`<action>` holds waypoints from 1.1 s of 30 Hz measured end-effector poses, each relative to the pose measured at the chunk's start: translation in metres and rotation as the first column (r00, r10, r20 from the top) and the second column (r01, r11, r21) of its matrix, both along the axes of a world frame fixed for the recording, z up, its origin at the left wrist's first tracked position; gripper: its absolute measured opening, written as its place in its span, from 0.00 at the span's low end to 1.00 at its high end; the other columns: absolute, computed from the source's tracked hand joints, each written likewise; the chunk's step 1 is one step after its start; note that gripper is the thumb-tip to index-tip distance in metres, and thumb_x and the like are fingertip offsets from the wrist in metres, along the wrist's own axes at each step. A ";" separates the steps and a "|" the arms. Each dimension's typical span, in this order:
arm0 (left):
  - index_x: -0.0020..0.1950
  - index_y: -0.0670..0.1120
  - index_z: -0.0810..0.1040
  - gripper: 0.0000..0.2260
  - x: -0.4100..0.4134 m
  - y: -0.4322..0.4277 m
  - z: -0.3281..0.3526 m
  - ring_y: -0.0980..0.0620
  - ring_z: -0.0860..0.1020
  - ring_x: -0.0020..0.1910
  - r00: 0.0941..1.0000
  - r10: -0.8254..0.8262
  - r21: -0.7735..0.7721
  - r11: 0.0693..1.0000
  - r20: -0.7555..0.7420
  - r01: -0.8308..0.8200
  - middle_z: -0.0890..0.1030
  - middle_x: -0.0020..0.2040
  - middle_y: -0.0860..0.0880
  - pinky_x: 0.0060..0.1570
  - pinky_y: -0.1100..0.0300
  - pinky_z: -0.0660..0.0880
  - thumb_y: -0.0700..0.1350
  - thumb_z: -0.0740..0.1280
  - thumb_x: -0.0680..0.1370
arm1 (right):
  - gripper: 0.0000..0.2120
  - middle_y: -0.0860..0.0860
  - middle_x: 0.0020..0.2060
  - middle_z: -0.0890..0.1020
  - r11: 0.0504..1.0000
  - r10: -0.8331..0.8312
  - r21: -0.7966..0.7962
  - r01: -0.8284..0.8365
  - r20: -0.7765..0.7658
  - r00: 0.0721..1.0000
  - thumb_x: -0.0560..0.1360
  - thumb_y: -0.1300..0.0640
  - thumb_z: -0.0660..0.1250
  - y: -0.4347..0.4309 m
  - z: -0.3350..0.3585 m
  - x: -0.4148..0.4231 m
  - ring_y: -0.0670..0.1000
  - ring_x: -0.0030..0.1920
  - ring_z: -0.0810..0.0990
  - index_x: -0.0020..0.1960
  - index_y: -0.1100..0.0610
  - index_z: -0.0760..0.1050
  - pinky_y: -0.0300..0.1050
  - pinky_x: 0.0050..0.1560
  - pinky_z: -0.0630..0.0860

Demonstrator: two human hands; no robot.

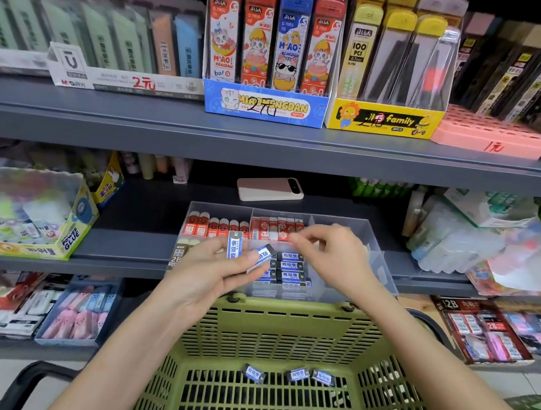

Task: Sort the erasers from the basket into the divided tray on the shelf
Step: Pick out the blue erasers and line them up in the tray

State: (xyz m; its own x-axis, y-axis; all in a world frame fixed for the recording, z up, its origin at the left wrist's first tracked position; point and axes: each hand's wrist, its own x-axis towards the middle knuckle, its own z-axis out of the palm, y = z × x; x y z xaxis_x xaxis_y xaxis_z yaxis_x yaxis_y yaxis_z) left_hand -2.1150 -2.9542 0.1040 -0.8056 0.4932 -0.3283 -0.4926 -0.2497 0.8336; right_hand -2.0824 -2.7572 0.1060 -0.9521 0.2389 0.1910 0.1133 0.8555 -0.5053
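Note:
My left hand [212, 273] holds two blue-and-white erasers [260, 255] over the front of the clear divided tray [370, 241] on the middle shelf. One eraser stands upright, the other is tilted at my fingertips. My right hand [330, 254] hovers over the tray with curled fingers, its tips close to the tilted eraser; whether they touch it is unclear. The tray holds red erasers [215, 226] at the back and stacked blue erasers [290, 266] in a front compartment. Three blue erasers [296, 375] lie on the floor of the green basket [285, 322] below.
A pink phone [269, 188] lies on the shelf behind the tray. A glue box [32, 218] stands to the left, plastic packs [473, 240] to the right. Pencil-lead display boxes [265, 104] fill the shelf above. More eraser boxes [76, 309] sit on the lower shelf.

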 end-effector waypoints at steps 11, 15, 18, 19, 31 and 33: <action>0.54 0.36 0.75 0.18 0.004 0.024 0.002 0.43 0.83 0.50 1.000 0.011 0.048 0.999 -0.026 -0.010 0.85 0.48 0.42 0.52 0.54 0.79 0.46 0.67 0.70 | 0.06 0.52 0.38 0.82 0.761 0.041 -0.648 -0.018 0.019 0.999 0.72 0.64 0.71 0.015 0.032 0.010 0.40 0.33 0.77 0.49 0.62 0.80 0.27 0.35 0.70; 0.49 0.40 0.80 0.14 0.004 0.019 -0.001 0.48 0.84 0.46 0.997 -0.017 -0.067 0.998 -0.073 0.012 0.84 0.41 0.46 0.44 0.60 0.80 0.48 0.68 0.70 | 0.11 0.48 0.35 0.79 0.994 0.080 -0.087 -0.066 0.166 0.983 0.67 0.58 0.75 0.028 0.029 0.000 0.44 0.36 0.75 0.46 0.55 0.76 0.35 0.36 0.65; 0.45 0.49 0.85 0.13 0.006 0.017 -0.002 0.53 0.78 0.40 0.969 -0.082 -0.291 0.957 -0.235 0.011 0.79 0.40 0.50 0.47 0.57 0.80 0.55 0.68 0.69 | 0.08 0.48 0.39 0.81 0.964 0.144 0.177 -0.200 0.283 0.948 0.68 0.55 0.74 0.024 0.022 -0.007 0.49 0.49 0.75 0.45 0.54 0.78 0.38 0.43 0.63; 0.45 0.51 0.85 0.13 0.006 0.017 -0.003 0.55 0.75 0.38 0.949 -0.116 -0.368 0.930 -0.293 0.000 0.77 0.38 0.52 0.50 0.54 0.78 0.57 0.67 0.70 | 0.07 0.47 0.40 0.80 0.949 0.161 0.214 -0.233 0.305 0.939 0.68 0.55 0.74 0.022 0.020 -0.009 0.49 0.52 0.74 0.45 0.54 0.79 0.40 0.48 0.66; 0.53 0.50 0.76 0.21 0.005 0.019 -0.005 0.60 0.77 0.31 0.915 -0.102 -0.420 0.904 -0.390 -0.078 0.82 0.39 0.51 0.42 0.58 0.77 0.56 0.74 0.63 | 0.03 0.43 0.45 0.80 0.858 0.228 0.352 -0.373 0.391 0.892 0.71 0.50 0.70 0.029 0.006 -0.010 0.49 0.53 0.70 0.44 0.46 0.82 0.47 0.57 0.65; 0.50 0.51 0.77 0.19 0.006 0.022 -0.007 0.59 0.77 0.31 0.913 -0.102 -0.419 0.904 -0.395 -0.080 0.82 0.35 0.54 0.44 0.57 0.77 0.55 0.74 0.63 | 0.06 0.47 0.51 0.80 0.815 0.210 0.428 -0.390 0.410 0.888 0.73 0.49 0.65 0.028 0.003 -0.011 0.52 0.55 0.71 0.45 0.46 0.81 0.50 0.58 0.66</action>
State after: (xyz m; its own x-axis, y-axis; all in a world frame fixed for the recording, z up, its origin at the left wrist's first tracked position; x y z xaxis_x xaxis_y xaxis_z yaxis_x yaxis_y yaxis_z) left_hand -2.1093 -2.9327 0.0972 -0.9064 0.3922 -0.1570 -0.0966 0.1695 0.9808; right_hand -2.0935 -2.7293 0.1086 -0.9851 -0.1083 -0.1339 -0.1101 0.9939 0.0058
